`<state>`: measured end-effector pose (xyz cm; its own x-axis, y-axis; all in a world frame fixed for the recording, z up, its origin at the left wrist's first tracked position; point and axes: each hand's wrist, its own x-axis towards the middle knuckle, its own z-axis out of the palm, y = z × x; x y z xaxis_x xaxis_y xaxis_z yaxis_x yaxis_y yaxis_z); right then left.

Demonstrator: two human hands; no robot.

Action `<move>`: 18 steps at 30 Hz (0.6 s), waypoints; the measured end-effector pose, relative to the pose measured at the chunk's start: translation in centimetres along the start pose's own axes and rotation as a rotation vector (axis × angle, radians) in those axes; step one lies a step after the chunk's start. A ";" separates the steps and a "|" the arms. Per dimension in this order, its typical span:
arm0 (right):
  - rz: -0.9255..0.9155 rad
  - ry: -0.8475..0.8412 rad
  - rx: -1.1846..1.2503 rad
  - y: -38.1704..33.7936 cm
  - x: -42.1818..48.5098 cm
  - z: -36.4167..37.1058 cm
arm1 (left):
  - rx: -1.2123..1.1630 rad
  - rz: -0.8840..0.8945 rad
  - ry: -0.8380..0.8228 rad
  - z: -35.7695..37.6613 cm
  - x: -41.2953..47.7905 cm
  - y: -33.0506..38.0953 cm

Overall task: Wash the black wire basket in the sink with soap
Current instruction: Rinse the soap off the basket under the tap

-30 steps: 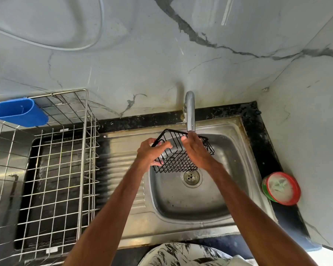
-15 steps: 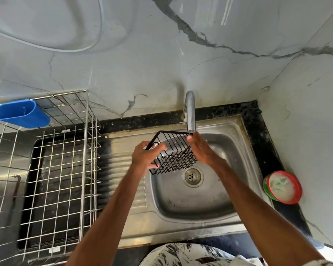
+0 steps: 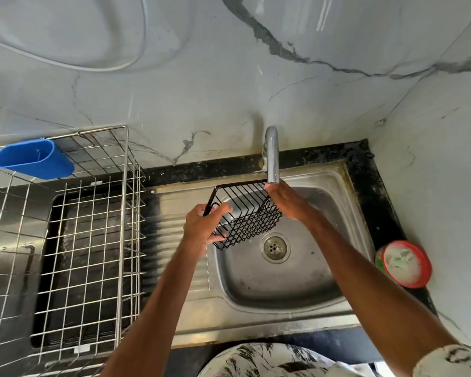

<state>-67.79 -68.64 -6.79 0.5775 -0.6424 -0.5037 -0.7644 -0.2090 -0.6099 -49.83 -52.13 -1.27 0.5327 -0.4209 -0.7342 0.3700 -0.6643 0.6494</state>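
Note:
The black wire basket (image 3: pixel 245 213) is held tilted above the left part of the steel sink (image 3: pixel 324 281), just under the tap spout (image 3: pixel 272 156). My left hand (image 3: pixel 204 224) grips the basket's near left corner, thumb over the rim. At the basket's right end, my right hand (image 3: pixel 286 202) lies flat with its fingertips at the far right rim, right below the spout. I cannot tell whether water is running. The drain (image 3: pixel 275 247) shows beside the basket's lower corner.
A red-rimmed tub of whitish soap paste (image 3: pixel 404 263) sits on the black counter right of the sink. A large steel wire dish rack (image 3: pixel 65 240) stands at the left, with a blue plastic holder (image 3: pixel 33 159) hung on its back corner. Marble walls close in behind and at right.
The basket has shifted left and tipped, its right end now under the spout. My right hand slid from the basket's middle to its right rim.

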 end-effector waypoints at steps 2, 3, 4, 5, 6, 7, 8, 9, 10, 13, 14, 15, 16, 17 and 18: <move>0.067 -0.028 -0.036 1.0 1.0 0.4 | 0.012 -0.002 0.006 0.0 0.0 -0.4; 0.078 -0.016 -0.075 0.5 1.0 0.7 | 0.013 0.000 0.003 0.1 0.0 -0.6; 0.066 -0.011 -0.105 -0.6 0.5 1.1 | 0.012 0.001 0.000 0.2 0.0 -0.8; 0.013 -0.023 -0.129 -1.9 -0.1 1.6 | 0.011 -0.001 -0.004 0.4 -0.1 -1.0; -0.056 -0.043 -0.137 -3.2 -0.9 2.3 | 0.009 -0.004 -0.004 0.6 -0.1 -1.0; -0.134 -0.063 -0.139 -4.4 -1.8 3.0 | 0.010 -0.008 -0.001 0.6 -0.3 -1.0; -0.201 -0.073 -0.118 -5.0 -2.5 3.6 | 0.008 -0.011 0.000 0.6 -0.4 -0.9; -0.237 -0.067 -0.105 -5.2 -3.1 3.7 | 0.004 -0.019 0.000 0.5 -0.5 -0.7; -0.251 -0.042 -0.091 -4.8 -3.1 3.3 | -0.004 -0.028 -0.003 0.4 -0.5 -0.6; -0.116 0.038 -0.071 -2.3 -1.4 1.0 | -0.023 -0.046 -0.033 -0.2 -0.9 -0.4; -0.017 0.027 -0.027 -1.4 -1.1 0.1 | -0.029 -0.050 -0.041 -0.4 -0.9 -0.4; 0.067 -0.006 0.015 -0.7 -0.9 -0.5 | -0.031 -0.053 -0.047 -0.5 -1.0 -0.4; 0.129 -0.043 0.035 -0.1 -0.6 -0.7 | -0.032 -0.059 -0.049 -0.5 -0.9 -0.5; 0.154 -0.063 0.027 0.2 -0.5 -0.7 | -0.030 -0.065 -0.050 -0.4 -0.8 -0.5; 0.153 -0.050 -0.002 0.2 -0.4 -0.2 | -0.033 -0.078 -0.043 -0.3 -0.8 -0.6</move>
<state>-68.21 -68.59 -6.53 0.4678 -0.6297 -0.6202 -0.8451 -0.1133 -0.5225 -50.25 -51.26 -1.03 0.4688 -0.3955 -0.7899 0.4343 -0.6754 0.5959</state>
